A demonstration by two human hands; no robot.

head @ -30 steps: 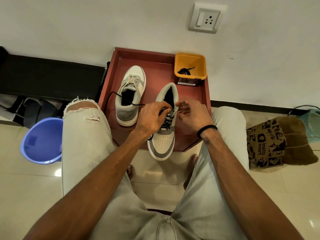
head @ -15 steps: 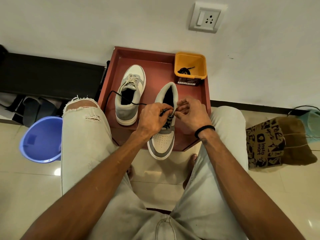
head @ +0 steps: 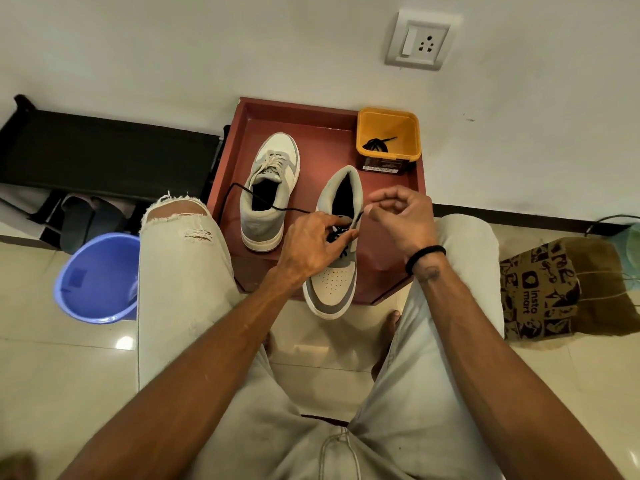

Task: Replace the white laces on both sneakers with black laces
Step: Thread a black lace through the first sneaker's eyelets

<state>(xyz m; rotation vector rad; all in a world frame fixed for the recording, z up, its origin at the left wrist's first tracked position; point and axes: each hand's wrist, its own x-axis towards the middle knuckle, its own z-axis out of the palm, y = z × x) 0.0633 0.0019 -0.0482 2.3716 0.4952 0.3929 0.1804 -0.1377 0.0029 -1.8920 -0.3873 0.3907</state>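
Two grey-and-cream sneakers stand on a red tray (head: pixel 322 133). The left sneaker (head: pixel 273 195) has white laces. The right sneaker (head: pixel 334 282) points toward me, its toe over the tray's near edge, with a black lace (head: pixel 242 190) crossed through its lower eyelets. My left hand (head: pixel 308 251) pinches this sneaker's lacing area between thumb and forefinger; the lace's free end trails left from under it across the other sneaker. My right hand (head: pixel 401 216), fingers curled, pinches the lace's other end at the upper right eyelet. A second black lace (head: pixel 377 143) lies in an orange tub (head: pixel 412 133).
My knees in pale jeans flank the tray. A blue bucket (head: pixel 93 278) stands on the floor at left, a printed paper bag (head: pixel 547 289) at right. A dark low shelf (head: pixel 104 150) runs along the wall behind the bucket. My bare feet rest under the tray's edge.
My right hand has lifted slightly up and right from the eyelets, drawing the lace end with it. My left hand stays on the sneaker.
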